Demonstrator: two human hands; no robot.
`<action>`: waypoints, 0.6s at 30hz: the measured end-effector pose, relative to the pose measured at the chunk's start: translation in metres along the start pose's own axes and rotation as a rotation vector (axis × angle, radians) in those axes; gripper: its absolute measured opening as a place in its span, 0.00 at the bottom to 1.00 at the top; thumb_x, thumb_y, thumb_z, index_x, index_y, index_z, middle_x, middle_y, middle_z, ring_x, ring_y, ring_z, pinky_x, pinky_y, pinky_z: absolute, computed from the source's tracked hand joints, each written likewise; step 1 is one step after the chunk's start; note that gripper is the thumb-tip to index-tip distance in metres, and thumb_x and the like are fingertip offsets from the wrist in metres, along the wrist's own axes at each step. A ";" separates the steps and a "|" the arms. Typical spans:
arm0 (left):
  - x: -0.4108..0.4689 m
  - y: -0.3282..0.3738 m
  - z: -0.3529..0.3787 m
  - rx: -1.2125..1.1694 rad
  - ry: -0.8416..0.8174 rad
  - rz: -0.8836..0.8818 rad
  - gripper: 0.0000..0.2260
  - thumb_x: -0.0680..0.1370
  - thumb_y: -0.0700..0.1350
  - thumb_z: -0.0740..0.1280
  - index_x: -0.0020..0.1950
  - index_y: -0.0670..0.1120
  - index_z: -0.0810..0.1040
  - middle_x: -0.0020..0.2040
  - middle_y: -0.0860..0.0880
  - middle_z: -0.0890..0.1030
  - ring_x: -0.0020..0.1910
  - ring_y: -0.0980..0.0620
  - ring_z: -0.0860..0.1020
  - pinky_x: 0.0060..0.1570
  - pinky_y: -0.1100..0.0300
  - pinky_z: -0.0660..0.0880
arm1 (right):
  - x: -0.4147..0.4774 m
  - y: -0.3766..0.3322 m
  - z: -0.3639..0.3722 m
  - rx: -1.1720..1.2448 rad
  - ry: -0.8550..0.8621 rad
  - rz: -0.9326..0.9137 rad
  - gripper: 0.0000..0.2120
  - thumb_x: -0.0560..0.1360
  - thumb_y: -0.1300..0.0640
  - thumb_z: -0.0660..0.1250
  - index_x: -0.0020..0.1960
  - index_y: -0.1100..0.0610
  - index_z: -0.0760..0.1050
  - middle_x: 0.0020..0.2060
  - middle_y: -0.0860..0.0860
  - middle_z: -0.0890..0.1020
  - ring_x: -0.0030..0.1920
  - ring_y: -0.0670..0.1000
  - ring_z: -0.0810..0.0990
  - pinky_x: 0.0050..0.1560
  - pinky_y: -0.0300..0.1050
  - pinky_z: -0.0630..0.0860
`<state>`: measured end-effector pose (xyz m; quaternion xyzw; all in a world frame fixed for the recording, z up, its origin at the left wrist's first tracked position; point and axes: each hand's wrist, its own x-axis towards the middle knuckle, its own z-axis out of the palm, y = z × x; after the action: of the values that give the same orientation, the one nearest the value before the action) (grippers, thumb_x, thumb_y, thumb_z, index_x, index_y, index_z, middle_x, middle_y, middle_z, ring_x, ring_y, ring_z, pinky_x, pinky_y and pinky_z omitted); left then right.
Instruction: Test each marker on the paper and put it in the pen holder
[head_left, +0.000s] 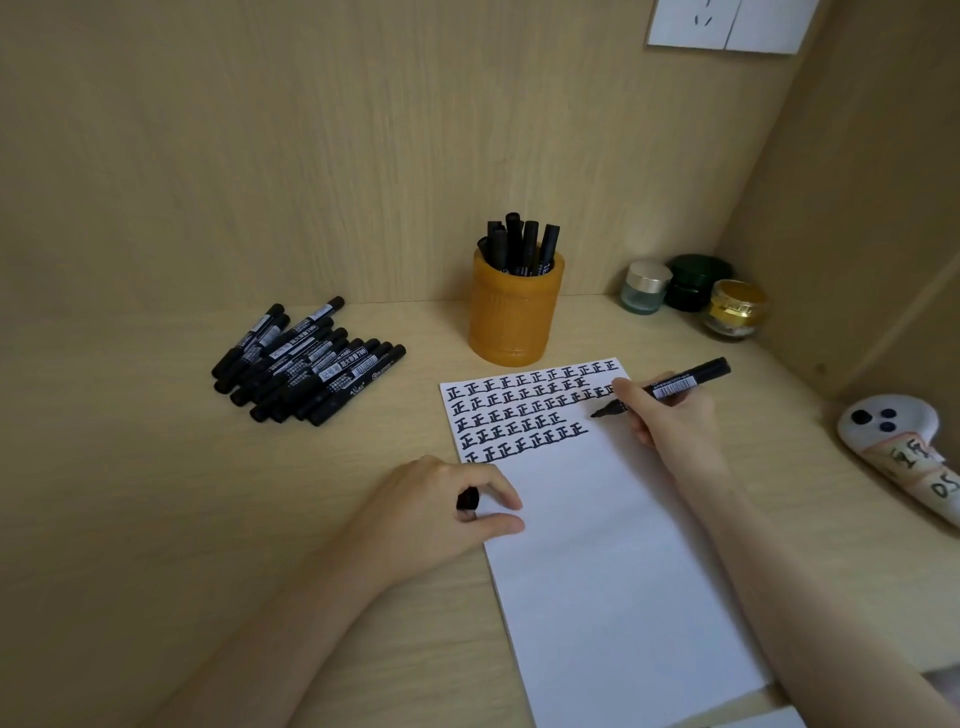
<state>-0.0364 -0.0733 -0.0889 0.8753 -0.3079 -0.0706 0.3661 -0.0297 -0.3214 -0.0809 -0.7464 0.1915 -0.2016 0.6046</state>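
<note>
A white paper (597, 545) lies on the desk, its top part filled with rows of black test marks. My right hand (670, 421) grips an uncapped black marker (675, 384), tip pointing left just above the paper near the fourth row. My left hand (447, 514) rests at the paper's left edge and holds the black cap (467, 500) between thumb and fingers. An orange pen holder (514, 312) stands behind the paper with several black markers (519, 244) upright in it. A pile of several capped black markers (306, 364) lies to the left.
Three small jars (691, 293) stand in the back right corner. A white soft object with dark dots (898, 441) lies at the right edge. Wooden walls close in behind and on the right. A wall socket (727, 23) is above.
</note>
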 end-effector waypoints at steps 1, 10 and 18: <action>0.000 0.000 0.000 0.005 -0.001 -0.003 0.06 0.69 0.59 0.72 0.44 0.60 0.80 0.21 0.56 0.69 0.25 0.60 0.70 0.31 0.69 0.63 | 0.000 0.001 0.000 -0.019 0.001 -0.013 0.14 0.73 0.58 0.71 0.31 0.57 0.72 0.24 0.51 0.73 0.22 0.44 0.68 0.28 0.38 0.66; -0.001 0.001 0.000 0.012 -0.011 -0.005 0.06 0.70 0.58 0.71 0.44 0.59 0.80 0.21 0.53 0.65 0.24 0.58 0.69 0.30 0.69 0.62 | 0.000 0.007 0.002 -0.055 -0.027 -0.057 0.11 0.74 0.56 0.71 0.36 0.58 0.73 0.28 0.52 0.73 0.29 0.48 0.68 0.36 0.45 0.66; -0.001 0.002 -0.001 0.020 -0.019 -0.002 0.06 0.70 0.58 0.71 0.44 0.59 0.80 0.21 0.56 0.68 0.25 0.62 0.71 0.30 0.70 0.62 | -0.001 0.007 0.004 -0.061 -0.043 -0.080 0.12 0.74 0.55 0.72 0.34 0.55 0.74 0.25 0.46 0.75 0.24 0.40 0.70 0.35 0.42 0.67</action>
<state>-0.0376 -0.0736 -0.0872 0.8787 -0.3111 -0.0760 0.3541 -0.0289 -0.3195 -0.0888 -0.7757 0.1543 -0.2035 0.5771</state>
